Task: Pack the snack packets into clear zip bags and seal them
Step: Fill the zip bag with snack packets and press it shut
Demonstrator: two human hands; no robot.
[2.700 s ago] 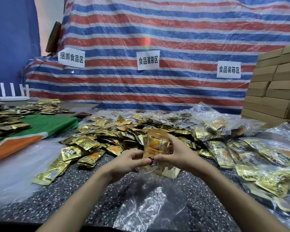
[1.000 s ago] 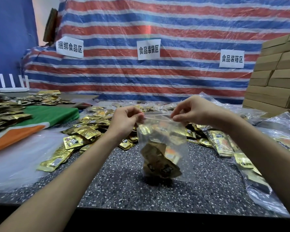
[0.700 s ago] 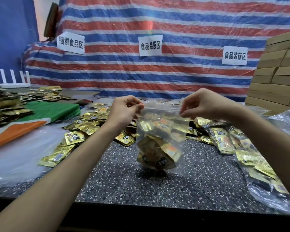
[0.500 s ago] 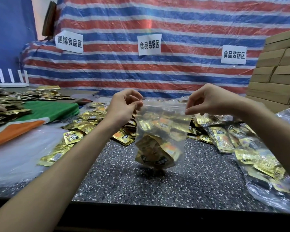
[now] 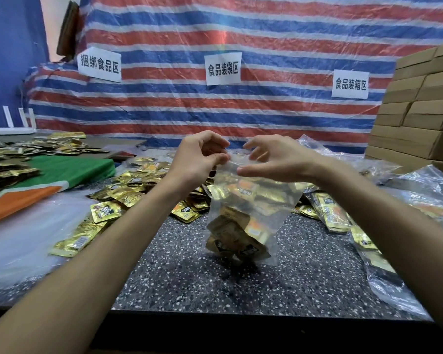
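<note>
Your clear zip bag [image 5: 251, 200] hangs over the desk [image 5: 189, 277]. It is likely limp, slippery and bottom-heavy with snack packets [image 5: 235, 241], so grip only the stiffer zip strip. Your left hand [image 5: 197, 159] pinches its top corner; your right hand [image 5: 274, 159] is loosely spread, gripping nothing.

Surface: the tabletop [image 5: 179, 282] is showing a bare speckled strip along its near edge, running between the white plastic sheet [image 5: 18, 246] covering the left side and the filled clear bags [image 5: 368, 251] lying along the right edge.
Middle: a clear zip bag [image 5: 251, 200] is hanging upright, blocking the straight way to the far edge.
Behind it: loose gold packets [image 5: 138, 185] are spreading across the tabletop.
Far right corner: cardboard boxes [image 5: 414, 129] are standing stacked.
</note>
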